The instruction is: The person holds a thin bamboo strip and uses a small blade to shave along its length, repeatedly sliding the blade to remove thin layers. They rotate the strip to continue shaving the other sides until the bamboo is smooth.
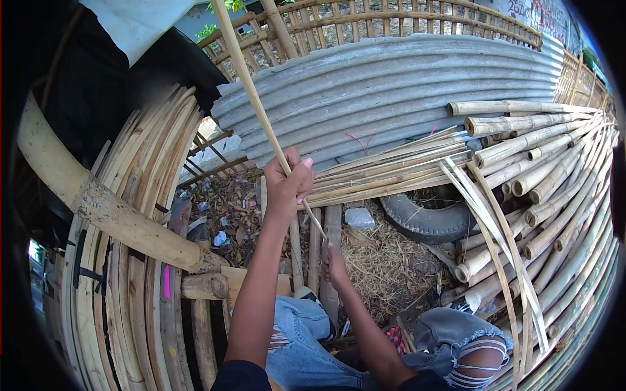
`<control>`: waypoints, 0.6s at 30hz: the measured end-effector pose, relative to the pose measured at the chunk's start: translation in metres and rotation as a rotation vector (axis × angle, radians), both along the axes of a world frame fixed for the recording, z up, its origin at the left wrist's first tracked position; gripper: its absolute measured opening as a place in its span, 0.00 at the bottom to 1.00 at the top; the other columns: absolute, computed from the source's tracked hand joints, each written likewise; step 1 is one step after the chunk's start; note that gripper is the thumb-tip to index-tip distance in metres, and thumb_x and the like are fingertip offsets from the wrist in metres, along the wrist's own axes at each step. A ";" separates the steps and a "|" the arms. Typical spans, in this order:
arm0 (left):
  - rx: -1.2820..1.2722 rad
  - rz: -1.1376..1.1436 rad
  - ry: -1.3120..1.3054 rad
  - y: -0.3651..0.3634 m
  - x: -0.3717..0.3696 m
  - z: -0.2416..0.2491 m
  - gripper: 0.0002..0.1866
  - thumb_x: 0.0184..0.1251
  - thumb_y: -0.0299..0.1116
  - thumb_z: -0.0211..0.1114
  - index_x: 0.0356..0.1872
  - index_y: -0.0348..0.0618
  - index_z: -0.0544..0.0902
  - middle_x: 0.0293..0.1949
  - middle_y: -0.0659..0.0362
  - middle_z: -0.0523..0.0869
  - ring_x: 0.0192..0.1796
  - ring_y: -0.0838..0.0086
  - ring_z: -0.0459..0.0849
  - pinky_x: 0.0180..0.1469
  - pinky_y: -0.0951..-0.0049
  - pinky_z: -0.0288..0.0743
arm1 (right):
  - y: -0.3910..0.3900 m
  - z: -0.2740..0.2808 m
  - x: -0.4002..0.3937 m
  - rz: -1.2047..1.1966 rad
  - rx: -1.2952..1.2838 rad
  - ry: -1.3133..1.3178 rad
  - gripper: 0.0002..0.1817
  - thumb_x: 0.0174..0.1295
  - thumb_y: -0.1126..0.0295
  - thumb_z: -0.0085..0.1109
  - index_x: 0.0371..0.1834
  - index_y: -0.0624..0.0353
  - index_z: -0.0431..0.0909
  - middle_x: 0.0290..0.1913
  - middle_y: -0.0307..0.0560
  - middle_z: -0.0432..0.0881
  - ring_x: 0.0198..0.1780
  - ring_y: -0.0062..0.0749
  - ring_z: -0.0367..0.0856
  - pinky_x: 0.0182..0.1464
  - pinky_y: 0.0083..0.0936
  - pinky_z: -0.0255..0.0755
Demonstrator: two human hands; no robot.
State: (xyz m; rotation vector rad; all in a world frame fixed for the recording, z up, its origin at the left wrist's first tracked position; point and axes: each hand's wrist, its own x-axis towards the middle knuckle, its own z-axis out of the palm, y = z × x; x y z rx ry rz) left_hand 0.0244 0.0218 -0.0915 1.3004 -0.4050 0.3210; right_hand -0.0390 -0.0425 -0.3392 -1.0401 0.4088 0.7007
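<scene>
My left hand (289, 182) is closed around a long, thin bamboo strip (251, 88). The strip slants from the top of the view down past my fist, and its narrow lower end stops just above my right hand (336, 268). That right hand is closed, fingers curled, in front of an upright wooden post (332, 225). What it grips, if anything, is too small and dark to make out. Below my arms are my knees in torn jeans (297, 332).
Split bamboo strips (391, 169) lie ahead, before a corrugated metal sheet (391, 85). Bamboo poles (515, 159) are stacked at right, beside an old tire (424, 221). A thick bamboo pole (124, 221) crosses the left side over bundled slats (120, 306). Dry straw (385, 264) covers the ground.
</scene>
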 end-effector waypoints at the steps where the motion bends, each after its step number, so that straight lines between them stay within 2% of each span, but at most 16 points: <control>1: 0.017 -0.003 0.052 0.001 -0.002 0.007 0.17 0.61 0.24 0.55 0.18 0.48 0.57 0.09 0.68 0.57 0.09 0.87 0.52 0.11 0.82 0.44 | -0.001 0.020 0.002 -0.010 0.048 -0.084 0.29 0.63 0.41 0.37 0.12 0.48 0.54 0.07 0.33 0.53 0.06 0.21 0.50 0.09 0.21 0.42; 4: 0.038 0.015 0.046 0.012 -0.001 0.008 0.17 0.62 0.28 0.55 0.19 0.50 0.57 0.08 0.68 0.55 0.08 0.86 0.49 0.11 0.81 0.44 | -0.011 0.100 0.005 0.007 0.140 -0.339 0.30 0.65 0.42 0.35 0.10 0.50 0.56 0.06 0.33 0.54 0.07 0.21 0.53 0.10 0.22 0.45; 6: -0.004 0.033 0.018 0.011 -0.002 0.004 0.16 0.62 0.28 0.54 0.19 0.50 0.57 0.08 0.69 0.55 0.08 0.86 0.49 0.11 0.82 0.44 | -0.003 0.110 0.004 -0.033 0.104 -0.402 0.30 0.65 0.43 0.35 0.10 0.51 0.55 0.06 0.33 0.54 0.07 0.21 0.52 0.10 0.23 0.45; 8: -0.043 0.049 -0.028 0.007 0.000 0.000 0.16 0.62 0.28 0.54 0.19 0.50 0.57 0.08 0.69 0.55 0.08 0.86 0.48 0.11 0.82 0.43 | 0.008 0.103 0.003 -0.074 0.068 -0.483 0.30 0.66 0.44 0.35 0.10 0.51 0.55 0.07 0.33 0.54 0.06 0.21 0.52 0.10 0.23 0.45; 10: -0.040 0.038 -0.064 0.006 -0.001 -0.003 0.16 0.62 0.26 0.52 0.19 0.50 0.57 0.08 0.69 0.54 0.08 0.86 0.48 0.11 0.82 0.43 | 0.027 0.052 0.004 -0.316 -0.266 -0.626 0.30 0.66 0.44 0.35 0.09 0.51 0.56 0.07 0.34 0.55 0.07 0.21 0.52 0.10 0.25 0.45; 11: -0.052 0.038 -0.068 0.005 -0.002 -0.002 0.15 0.61 0.25 0.50 0.19 0.49 0.56 0.08 0.70 0.54 0.08 0.86 0.48 0.10 0.82 0.44 | 0.034 0.015 0.004 -0.258 -0.310 -0.509 0.30 0.65 0.43 0.37 0.09 0.50 0.55 0.07 0.33 0.54 0.07 0.22 0.51 0.10 0.27 0.44; 12: -0.051 0.027 -0.070 0.007 -0.003 -0.002 0.15 0.61 0.25 0.50 0.19 0.49 0.56 0.08 0.70 0.54 0.08 0.86 0.48 0.10 0.82 0.44 | 0.034 -0.011 0.002 -0.270 -0.312 -0.510 0.30 0.65 0.43 0.37 0.09 0.50 0.55 0.07 0.33 0.54 0.07 0.22 0.51 0.10 0.27 0.44; 14: -0.095 0.004 -0.088 0.014 -0.001 -0.003 0.15 0.61 0.25 0.51 0.19 0.49 0.56 0.08 0.70 0.53 0.08 0.86 0.48 0.10 0.83 0.44 | 0.026 -0.040 0.005 -0.066 -0.119 -0.172 0.30 0.63 0.41 0.37 0.10 0.48 0.53 0.07 0.32 0.52 0.07 0.21 0.50 0.09 0.26 0.43; 15: -0.170 0.005 -0.080 0.014 -0.001 -0.004 0.16 0.59 0.24 0.53 0.18 0.48 0.57 0.09 0.70 0.54 0.09 0.87 0.47 0.11 0.81 0.42 | 0.010 -0.005 0.005 -0.005 0.104 0.085 0.30 0.63 0.40 0.38 0.11 0.48 0.53 0.07 0.32 0.51 0.06 0.20 0.48 0.09 0.24 0.41; 16: -0.171 -0.016 -0.077 0.013 0.002 -0.002 0.16 0.59 0.24 0.53 0.18 0.48 0.57 0.09 0.70 0.54 0.09 0.87 0.47 0.11 0.81 0.42 | 0.005 0.027 0.008 -0.027 0.105 0.085 0.30 0.63 0.40 0.38 0.11 0.48 0.53 0.07 0.32 0.51 0.06 0.20 0.48 0.09 0.24 0.41; 18: -0.167 0.056 -0.087 0.013 0.000 -0.001 0.16 0.59 0.24 0.54 0.18 0.48 0.57 0.08 0.69 0.54 0.08 0.87 0.47 0.11 0.82 0.42 | 0.003 0.074 0.005 0.010 0.212 -0.127 0.30 0.65 0.44 0.36 0.08 0.50 0.53 0.06 0.33 0.53 0.05 0.21 0.51 0.09 0.24 0.46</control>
